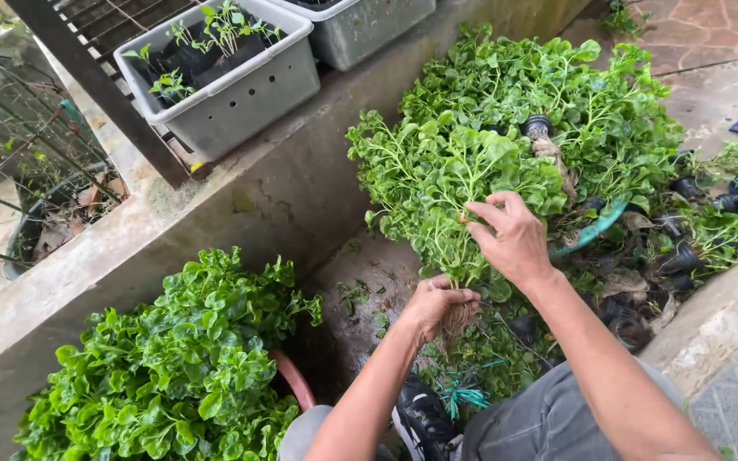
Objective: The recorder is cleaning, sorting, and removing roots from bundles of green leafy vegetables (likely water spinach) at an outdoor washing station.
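By the concrete wall (284,196) — both hands grip one leafy plant (437,179).

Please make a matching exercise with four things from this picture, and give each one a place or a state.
Things:
1. left hand
2. right hand
3. grey planter box
4. pink-rimmed pot

Places or states:
A. on the concrete ledge, with small seedlings
B. closed around the plant's roots
C. bottom left, full of leafy greens
D. among the leafy stems, higher up

Pairs: 1-B, 2-D, 3-A, 4-C
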